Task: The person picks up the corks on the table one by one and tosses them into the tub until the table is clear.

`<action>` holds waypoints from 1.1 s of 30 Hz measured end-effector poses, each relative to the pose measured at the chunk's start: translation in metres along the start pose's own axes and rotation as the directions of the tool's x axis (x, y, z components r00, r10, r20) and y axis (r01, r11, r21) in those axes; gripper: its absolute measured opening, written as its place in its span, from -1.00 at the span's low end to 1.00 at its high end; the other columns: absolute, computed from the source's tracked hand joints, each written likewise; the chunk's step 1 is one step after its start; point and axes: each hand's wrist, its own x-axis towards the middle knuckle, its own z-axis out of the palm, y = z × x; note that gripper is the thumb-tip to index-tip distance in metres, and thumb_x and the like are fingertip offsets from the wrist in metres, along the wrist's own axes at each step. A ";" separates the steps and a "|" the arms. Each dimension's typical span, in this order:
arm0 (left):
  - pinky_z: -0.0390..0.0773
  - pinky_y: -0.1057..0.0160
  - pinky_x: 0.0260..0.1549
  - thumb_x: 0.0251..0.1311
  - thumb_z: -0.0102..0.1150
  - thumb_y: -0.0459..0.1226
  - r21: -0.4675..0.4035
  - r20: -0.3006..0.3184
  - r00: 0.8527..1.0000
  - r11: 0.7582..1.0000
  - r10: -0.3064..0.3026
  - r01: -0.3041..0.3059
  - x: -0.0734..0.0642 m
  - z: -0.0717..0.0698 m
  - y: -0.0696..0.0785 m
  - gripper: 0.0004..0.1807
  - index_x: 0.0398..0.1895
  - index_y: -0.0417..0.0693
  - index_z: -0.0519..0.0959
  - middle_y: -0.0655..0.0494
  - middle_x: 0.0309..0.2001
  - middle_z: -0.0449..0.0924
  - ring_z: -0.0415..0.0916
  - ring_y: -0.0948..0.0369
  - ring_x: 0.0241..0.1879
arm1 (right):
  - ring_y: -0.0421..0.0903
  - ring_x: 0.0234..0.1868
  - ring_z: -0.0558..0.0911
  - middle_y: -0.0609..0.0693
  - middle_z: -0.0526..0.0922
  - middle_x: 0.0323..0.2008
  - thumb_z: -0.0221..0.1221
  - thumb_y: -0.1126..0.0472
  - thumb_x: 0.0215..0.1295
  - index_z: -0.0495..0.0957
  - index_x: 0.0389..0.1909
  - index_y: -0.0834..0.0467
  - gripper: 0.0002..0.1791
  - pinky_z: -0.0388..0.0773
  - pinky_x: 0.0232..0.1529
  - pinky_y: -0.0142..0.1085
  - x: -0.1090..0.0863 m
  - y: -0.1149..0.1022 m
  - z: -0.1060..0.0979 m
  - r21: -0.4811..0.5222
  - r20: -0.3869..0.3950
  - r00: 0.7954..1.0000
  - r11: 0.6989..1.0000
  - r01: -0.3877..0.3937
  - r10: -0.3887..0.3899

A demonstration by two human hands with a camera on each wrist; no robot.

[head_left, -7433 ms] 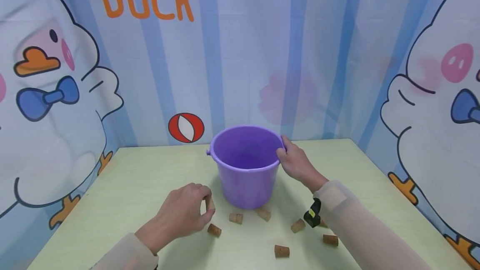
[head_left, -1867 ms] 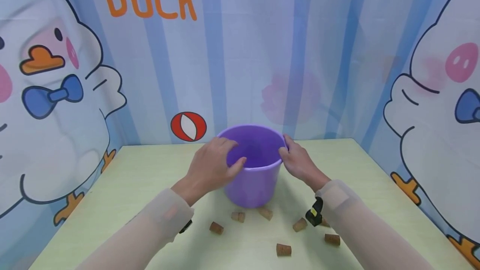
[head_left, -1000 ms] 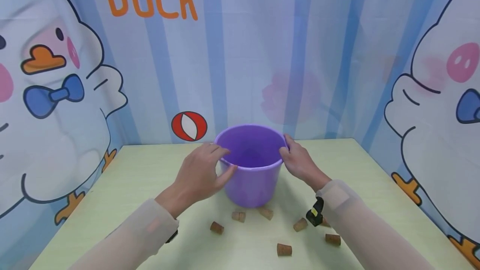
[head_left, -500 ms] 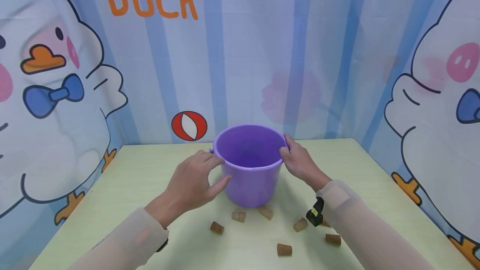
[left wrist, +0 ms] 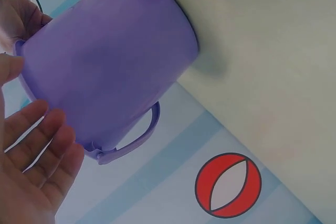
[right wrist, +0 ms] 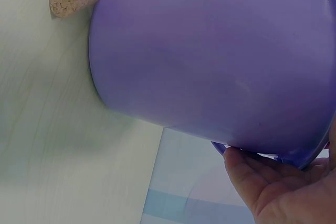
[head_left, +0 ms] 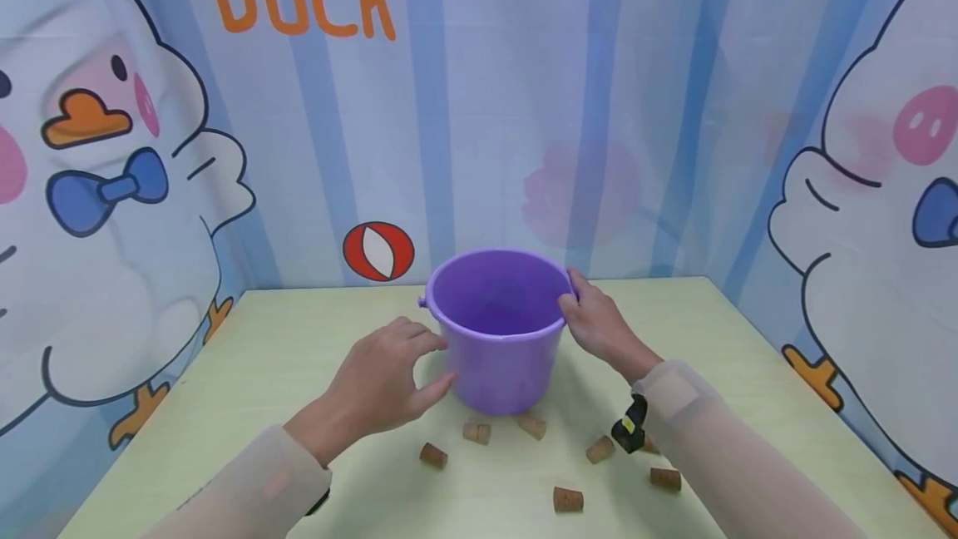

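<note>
A purple bucket (head_left: 501, 368) stands upright at the middle of the table, its mouth facing up. My right hand (head_left: 602, 323) grips its rim on the right side, thumb over the edge; in the right wrist view the fingers (right wrist: 244, 177) lie along the outside wall beside the handle. Left of the bucket, my left hand (head_left: 382, 377) hovers with thumb and fingers apart, holding nothing. The left wrist view shows its spread fingers (left wrist: 50, 140) near the bucket's rim, with the handle (left wrist: 139, 140) hanging behind. Several corks lie before the bucket, including a pale one (head_left: 476, 432) and a darker one (head_left: 433, 455).
More corks lie to the front and right, one near the front (head_left: 568, 499) and another by the right sleeve (head_left: 665, 479). That sleeve partly hides one cork. A duck-printed curtain (head_left: 494, 106) rises behind the pale table (head_left: 299, 339) and along both sides.
Earliest, my left hand pinched a cork beside the bucket. Later it was over the rim without a visible cork, then drew back left and down. My right hand kept its grip.
</note>
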 end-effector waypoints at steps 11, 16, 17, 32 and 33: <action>0.70 0.21 -0.22 0.10 0.48 -0.04 -0.031 0.130 0.992 1.000 0.005 -0.001 -0.011 0.008 -0.003 -0.69 -0.15 0.02 0.77 0.23 -0.21 0.76 0.64 0.24 -0.16 | 0.20 0.42 0.36 0.28 0.32 0.47 -0.25 0.15 0.47 -0.02 0.62 0.26 -0.28 0.32 0.37 0.15 -0.001 -0.002 0.000 -0.009 -0.001 1.000 1.000 -0.003 0.003; 0.71 0.16 -0.17 0.13 0.46 -0.02 -0.030 0.209 0.978 1.000 -0.004 0.010 -0.014 0.008 -0.004 -0.69 -0.15 0.02 0.77 0.21 -0.19 0.76 0.65 0.22 -0.12 | 0.21 0.44 0.34 0.28 0.31 0.48 -0.26 0.14 0.47 -0.02 0.62 0.25 -0.27 0.31 0.39 0.16 0.000 -0.003 0.000 -0.019 -0.005 1.000 1.000 -0.002 0.001; 0.71 0.15 -0.16 0.14 0.46 -0.02 -0.032 0.221 0.975 0.999 -0.002 0.009 -0.015 0.008 -0.004 -0.69 -0.15 0.01 0.77 0.21 -0.19 0.76 0.65 0.22 -0.11 | 0.20 0.42 0.36 0.28 0.33 0.47 -0.26 0.14 0.47 -0.01 0.62 0.25 -0.28 0.32 0.37 0.15 0.000 -0.003 0.000 -0.022 -0.005 1.000 1.000 -0.001 0.001; 0.68 0.13 -0.10 0.15 0.44 0.04 -0.055 0.451 0.891 0.995 -0.049 0.083 -0.022 0.018 -0.009 -0.63 -0.08 0.05 0.77 0.24 -0.11 0.75 0.62 0.23 -0.07 | 0.18 0.41 0.38 0.29 0.32 0.47 -0.25 0.15 0.46 -0.03 0.62 0.27 -0.27 0.34 0.35 0.14 -0.002 -0.002 -0.001 -0.018 -0.008 1.000 1.000 -0.005 0.005; 0.68 0.12 -0.10 0.14 0.44 0.04 -0.058 0.463 0.885 0.994 -0.051 0.088 -0.022 0.018 -0.010 -0.62 -0.08 0.04 0.77 0.24 -0.11 0.75 0.62 0.22 -0.07 | 0.18 0.39 0.39 0.29 0.33 0.47 -0.25 0.15 0.46 -0.03 0.62 0.26 -0.27 0.35 0.34 0.14 -0.002 -0.002 -0.001 -0.018 -0.008 1.000 1.000 -0.006 0.006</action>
